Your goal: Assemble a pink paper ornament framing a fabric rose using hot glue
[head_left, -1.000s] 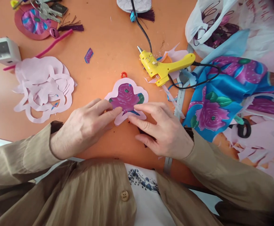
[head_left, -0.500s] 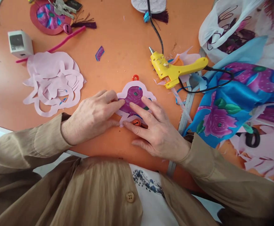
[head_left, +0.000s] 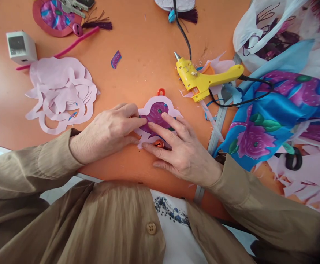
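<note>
A pink-bordered cut-out with a purple flower-print centre lies flat on the orange table. An orange ring sticks out at its top, and an orange bell sits at its lower edge. My left hand pinches the cut-out's left edge between thumb and curled fingers. Across its right part lies my right hand, fingers spread, the fingertips pressing on the print and on the lower border.
A yellow glue gun with a black cord rests at the upper right. Blue floral fabric and a white plastic bag are farther right. Pink cut-outs, a white cube and a round ornament with keys are left.
The cut-out has turned slightly, its top ring shifting a little to the right. Both hands stay on it, with only small movements.
</note>
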Motion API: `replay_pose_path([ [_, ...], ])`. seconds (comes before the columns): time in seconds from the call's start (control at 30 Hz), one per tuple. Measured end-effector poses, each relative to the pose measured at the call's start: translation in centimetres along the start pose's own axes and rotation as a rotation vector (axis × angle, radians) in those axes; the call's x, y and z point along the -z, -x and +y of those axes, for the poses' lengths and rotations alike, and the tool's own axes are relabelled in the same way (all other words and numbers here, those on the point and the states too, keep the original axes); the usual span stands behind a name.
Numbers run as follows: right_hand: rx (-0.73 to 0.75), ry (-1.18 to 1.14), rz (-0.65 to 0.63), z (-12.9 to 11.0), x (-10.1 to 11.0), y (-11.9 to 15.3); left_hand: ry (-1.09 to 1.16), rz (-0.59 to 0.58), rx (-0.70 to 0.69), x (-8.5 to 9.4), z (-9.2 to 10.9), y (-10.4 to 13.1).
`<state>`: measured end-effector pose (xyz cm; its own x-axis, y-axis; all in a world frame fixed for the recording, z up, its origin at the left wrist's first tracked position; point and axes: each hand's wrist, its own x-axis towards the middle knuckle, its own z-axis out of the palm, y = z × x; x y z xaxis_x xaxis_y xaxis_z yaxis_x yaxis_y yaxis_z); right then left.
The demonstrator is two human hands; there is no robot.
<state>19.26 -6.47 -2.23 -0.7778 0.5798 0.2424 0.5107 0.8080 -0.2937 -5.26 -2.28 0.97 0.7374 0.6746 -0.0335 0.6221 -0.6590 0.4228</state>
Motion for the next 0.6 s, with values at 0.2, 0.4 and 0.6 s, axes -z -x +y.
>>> replay_pose_path([
  [0.2,-0.022,-0.047,-0.023,-0.07,-0.29,0.17,0.005,-0.021,0.031,0.17,0.25,-0.10],
  [0.4,0.010,-0.014,-0.018,-0.50,-0.12,0.15,0.021,0.019,0.000,-0.19,-0.16,0.09],
  [0.6,0.034,-0.048,0.029,-0.42,-0.13,0.11,0.037,0.040,-0.029,-0.24,-0.19,0.07],
])
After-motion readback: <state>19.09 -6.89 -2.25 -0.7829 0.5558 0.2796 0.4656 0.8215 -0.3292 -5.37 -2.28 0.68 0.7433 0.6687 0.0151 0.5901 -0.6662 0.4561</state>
